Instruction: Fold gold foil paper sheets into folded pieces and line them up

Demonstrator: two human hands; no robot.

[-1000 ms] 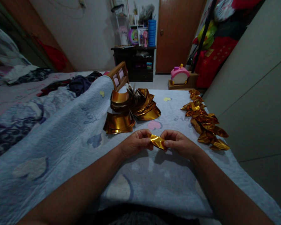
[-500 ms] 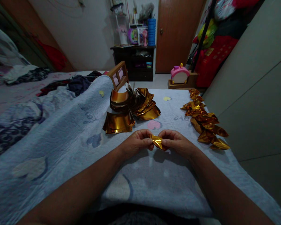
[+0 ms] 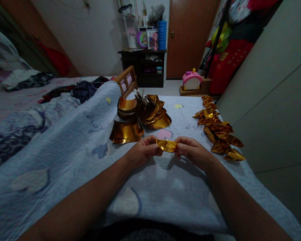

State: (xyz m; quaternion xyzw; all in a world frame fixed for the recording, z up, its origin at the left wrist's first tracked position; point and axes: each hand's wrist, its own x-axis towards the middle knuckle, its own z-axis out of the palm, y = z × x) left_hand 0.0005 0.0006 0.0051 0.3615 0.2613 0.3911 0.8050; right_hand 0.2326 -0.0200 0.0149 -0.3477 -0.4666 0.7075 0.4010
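A folded piece of shiny gold foil paper (image 3: 167, 146) is stretched between my two hands, above the bed cover. My left hand (image 3: 146, 150) pinches its left end between thumb and fingers. At the other end, my right hand (image 3: 190, 150) grips it the same way. Beyond my left hand lie fanned stacks of gold foil sheets (image 3: 128, 130), curved and overlapping. To the right, several folded gold foil pieces (image 3: 219, 129) lie in a long row near the cover's edge.
The light blue bed cover (image 3: 170, 197) has heart prints and rises in a ridge on the left. A wooden rail (image 3: 126, 80) stands behind the stacks. Farther back are a dark cabinet (image 3: 150, 70), a pink toy case (image 3: 192, 80) and a red suitcase (image 3: 230, 63). A pale panel (image 3: 273, 110) borders the right.
My hands have moved slightly apart, and the gold foil piece between them now looks longer and flatter. The stacks and the row of folded pieces have stayed put.
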